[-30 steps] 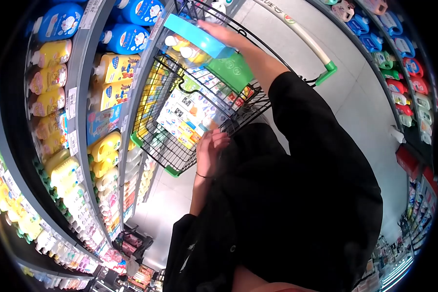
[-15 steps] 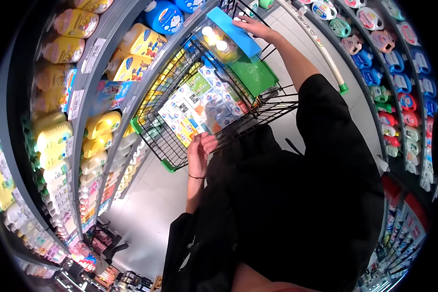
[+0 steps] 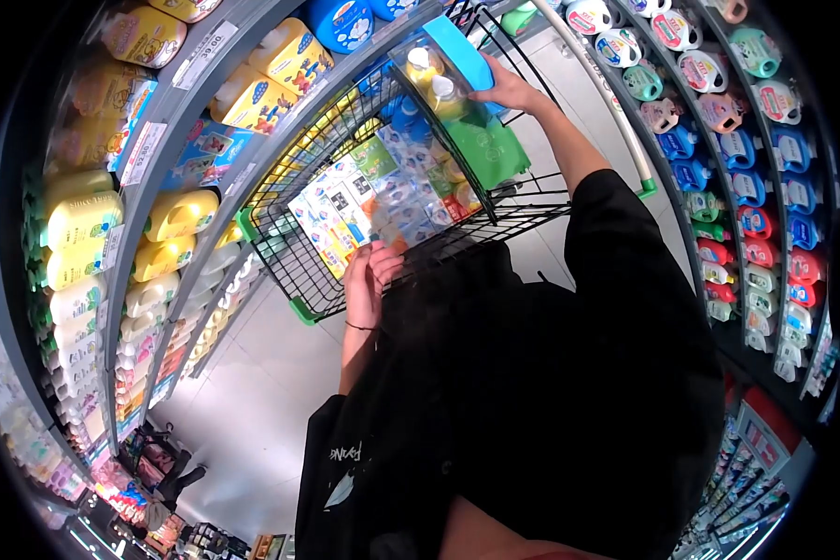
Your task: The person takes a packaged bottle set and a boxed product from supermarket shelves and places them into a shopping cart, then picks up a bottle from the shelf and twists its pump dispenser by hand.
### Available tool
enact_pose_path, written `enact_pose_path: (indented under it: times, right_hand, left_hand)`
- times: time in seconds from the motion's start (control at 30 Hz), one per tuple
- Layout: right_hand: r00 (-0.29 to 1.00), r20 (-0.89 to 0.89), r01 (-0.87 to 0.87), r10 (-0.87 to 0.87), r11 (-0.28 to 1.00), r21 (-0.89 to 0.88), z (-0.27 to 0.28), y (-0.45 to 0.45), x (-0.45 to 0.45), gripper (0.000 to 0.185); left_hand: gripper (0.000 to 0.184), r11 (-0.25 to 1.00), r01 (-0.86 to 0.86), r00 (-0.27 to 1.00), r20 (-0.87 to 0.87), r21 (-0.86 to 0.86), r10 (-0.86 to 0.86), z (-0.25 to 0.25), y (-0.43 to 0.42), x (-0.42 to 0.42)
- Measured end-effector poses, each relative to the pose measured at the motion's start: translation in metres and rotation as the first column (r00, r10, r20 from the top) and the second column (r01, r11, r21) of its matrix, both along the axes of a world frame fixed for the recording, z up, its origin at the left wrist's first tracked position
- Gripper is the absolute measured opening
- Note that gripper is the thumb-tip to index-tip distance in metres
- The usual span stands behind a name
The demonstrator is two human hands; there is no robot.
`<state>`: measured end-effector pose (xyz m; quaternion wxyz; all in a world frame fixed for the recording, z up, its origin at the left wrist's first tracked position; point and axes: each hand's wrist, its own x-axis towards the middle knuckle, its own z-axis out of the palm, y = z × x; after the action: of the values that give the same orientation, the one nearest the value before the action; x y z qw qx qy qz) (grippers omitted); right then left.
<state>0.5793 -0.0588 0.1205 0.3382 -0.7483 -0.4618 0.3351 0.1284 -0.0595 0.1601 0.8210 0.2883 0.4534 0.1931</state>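
Note:
My right hand (image 3: 511, 89) grips the end of a blue box (image 3: 459, 51) with a clear front. White-capped bottles (image 3: 431, 79) show through it. The box is at the far end of a black wire shopping cart (image 3: 294, 266), beside a green panel (image 3: 493, 149). My left hand (image 3: 371, 271) is at the cart's near side, fingers curled over the rim; its fingertips are partly hidden. Inside the basket, near that hand, lie printed packs (image 3: 350, 196) in white, blue and green. Whether the box rests on the cart or is held up, I cannot tell.
Shelves of yellow bottles (image 3: 84, 224) and a large blue container (image 3: 341, 23) run close along the left. On the right, another shelf holds coloured detergent bottles (image 3: 756, 224). A pale, green-tipped rail (image 3: 616, 112) stands between the cart and that shelf. Tiled floor (image 3: 261, 392) shows at lower left.
My right hand has shifted from lying across the blue box to gripping its end, and the box has tilted slightly. My left hand stays at the rim. The whole view has turned a little.

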Motion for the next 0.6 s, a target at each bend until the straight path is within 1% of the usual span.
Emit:
enact_pose_path:
  times: [0.03, 0.13, 0.17, 0.27, 0.3, 0.4, 0.43, 0.53, 0.57, 0.6]
  right_hand:
    - [1.0, 0.024, 0.008, -0.007, 1.0, -0.013, -0.004, 0.001, 0.001, 0.099]
    - [0.995, 0.103, 0.02, -0.016, 0.999, -0.038, -0.007, 0.002, 0.001, 0.101]
    - [0.988, 0.148, 0.056, -0.048, 0.997, -0.047, -0.008, 0.003, 0.0, 0.101]
    - [0.973, 0.222, 0.103, -0.069, 0.983, -0.149, 0.006, 0.004, -0.007, 0.1]
    - [0.963, 0.255, 0.117, -0.085, 0.986, -0.117, 0.003, 0.003, -0.007, 0.095]
    - [0.943, 0.299, 0.167, -0.147, 0.985, -0.043, -0.004, -0.007, 0.0, 0.088]
    - [0.945, 0.278, 0.18, -0.172, 0.984, -0.005, 0.003, -0.015, -0.001, 0.084]
    - [0.926, 0.284, 0.262, -0.247, 0.965, -0.018, 0.022, -0.046, -0.008, 0.083]
    - [0.918, 0.288, 0.272, -0.274, 0.961, 0.049, 0.025, -0.059, -0.013, 0.082]
    - [0.904, 0.305, 0.289, -0.3, 0.954, 0.08, 0.025, -0.073, -0.015, 0.082]
  left_hand:
    - [0.041, 1.0, -0.002, 1.0, 0.01, 0.001, 0.002, 0.002, 0.001, 0.0]
    - [0.042, 1.0, -0.004, 0.999, 0.052, 0.0, 0.004, 0.0, 0.006, -0.004]
    - [0.042, 1.0, -0.001, 0.998, 0.055, 0.0, 0.001, -0.001, 0.007, -0.006]
    - [0.043, 1.0, 0.006, 0.998, 0.056, 0.004, -0.006, 0.0, 0.007, -0.007]
    - [0.043, 1.0, 0.008, 0.998, 0.061, 0.009, -0.008, 0.001, 0.007, -0.007]
    - [0.042, 0.999, -0.012, 0.996, 0.086, 0.045, 0.008, 0.003, 0.008, -0.01]
    - [0.042, 0.998, -0.022, 0.996, 0.091, 0.054, 0.017, 0.003, 0.007, -0.012]
    - [0.04, 0.993, -0.09, 0.994, 0.074, 0.079, 0.084, 0.003, 0.002, -0.02]
    - [0.038, 0.992, -0.105, 0.993, 0.054, 0.075, 0.101, 0.002, 0.001, -0.02]
    - [0.038, 0.991, -0.114, 0.993, 0.049, 0.071, 0.11, 0.0, 0.0, -0.02]
